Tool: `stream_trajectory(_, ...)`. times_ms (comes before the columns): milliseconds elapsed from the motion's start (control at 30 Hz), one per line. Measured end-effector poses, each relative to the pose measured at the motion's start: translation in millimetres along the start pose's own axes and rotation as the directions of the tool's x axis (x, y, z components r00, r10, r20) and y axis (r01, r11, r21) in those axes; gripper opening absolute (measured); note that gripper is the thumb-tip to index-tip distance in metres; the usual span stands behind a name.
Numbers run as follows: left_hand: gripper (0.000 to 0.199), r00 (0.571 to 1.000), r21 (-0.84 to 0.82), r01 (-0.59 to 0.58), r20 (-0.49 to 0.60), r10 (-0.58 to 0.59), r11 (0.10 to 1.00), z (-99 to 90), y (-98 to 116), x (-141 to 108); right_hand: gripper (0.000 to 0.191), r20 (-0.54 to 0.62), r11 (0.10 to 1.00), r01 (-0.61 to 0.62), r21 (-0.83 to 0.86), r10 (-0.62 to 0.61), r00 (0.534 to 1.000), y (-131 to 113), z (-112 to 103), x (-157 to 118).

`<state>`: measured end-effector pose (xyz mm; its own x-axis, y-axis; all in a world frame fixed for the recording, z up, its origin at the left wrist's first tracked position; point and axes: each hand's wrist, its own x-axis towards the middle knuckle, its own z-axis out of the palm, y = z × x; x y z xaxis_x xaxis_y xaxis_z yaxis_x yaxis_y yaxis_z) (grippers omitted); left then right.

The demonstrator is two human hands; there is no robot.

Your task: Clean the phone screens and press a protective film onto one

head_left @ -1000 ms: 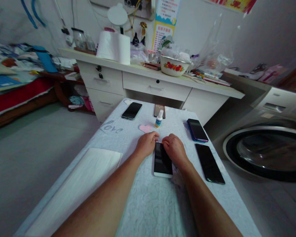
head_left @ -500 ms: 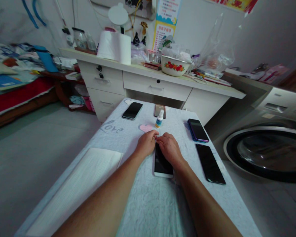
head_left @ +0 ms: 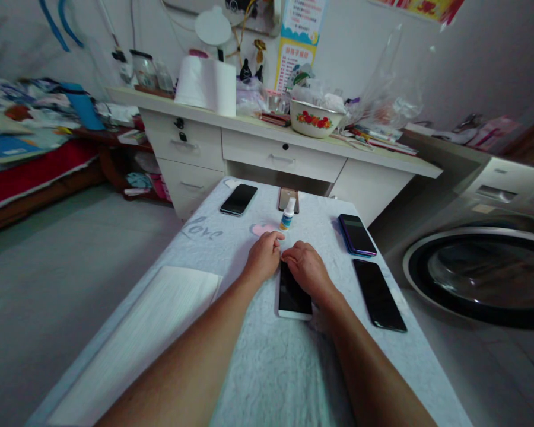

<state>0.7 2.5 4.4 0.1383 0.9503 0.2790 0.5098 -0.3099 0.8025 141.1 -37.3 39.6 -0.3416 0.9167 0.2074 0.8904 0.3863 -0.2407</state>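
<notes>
A white-framed phone with a dark screen (head_left: 293, 295) lies flat in front of me on the table. My right hand (head_left: 306, 267) rests over its upper part, with thumb and fingers pinched together near the top edge. Whatever that pinch may hold is hidden. Just left of the phone's top end is my left hand (head_left: 263, 258), its fingers curled and thumb and index finger close together. Anything between them is too small to make out. Beyond both hands stands a small white spray bottle (head_left: 287, 214) with a blue and yellow label.
A black phone (head_left: 380, 295) and two stacked phones (head_left: 358, 235) lie on the right. Another phone (head_left: 239, 200) is at the far left, and a gold one (head_left: 289, 200) lies behind the bottle. White folded paper (head_left: 160, 332) covers the left edge. A washing machine (head_left: 485, 237) stands right.
My left hand's fingertips have drawn slightly away from my right hand, opening a small gap between them. The right hand has barely shifted, and the phone lies in the same place.
</notes>
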Motion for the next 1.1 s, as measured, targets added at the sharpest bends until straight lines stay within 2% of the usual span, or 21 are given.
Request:
stream_trajectory(167, 0.031, 0.999, -0.08, 0.039, 0.0, -0.04, 0.996, 0.2, 0.0, 0.7, 0.021, -0.031, 0.998, -0.063, -0.011, 0.063, 0.998, -0.6, 2.0, 1.3)
stream_trajectory(400, 0.019, 0.992, -0.148, 0.113, -0.035, -0.119, 0.983, -2.4, 0.5, 2.3, 0.02, 0.008, 1.0, -0.003, 0.016, 0.003, 1.0, -1.5, -1.0, -1.8)
stream_trajectory(667, 0.015, 0.993, -0.145, 0.111, -0.023, -0.116, 0.983, -2.3, 0.3, 1.5, 0.018, 0.049, 0.987, 0.072, 0.143, -0.08, 0.996, -3.4, -7.8, -10.0)
stream_trajectory(900, 0.011, 0.999, -0.105, 0.033, -0.018, -0.035, 0.994, 2.8, -7.1, 0.9, 0.015, 0.085, 0.944, 0.134, 0.301, -0.166, 0.982, -4.7, -15.4, -17.7)
stream_trajectory(1100, 0.016, 1.0, -0.047, 0.011, -0.005, -0.011, 0.999, 1.7, -4.5, 0.5, 0.015, 0.102, 0.949, 0.105, 0.296, -0.141, 0.985, -5.7, -16.3, -19.4)
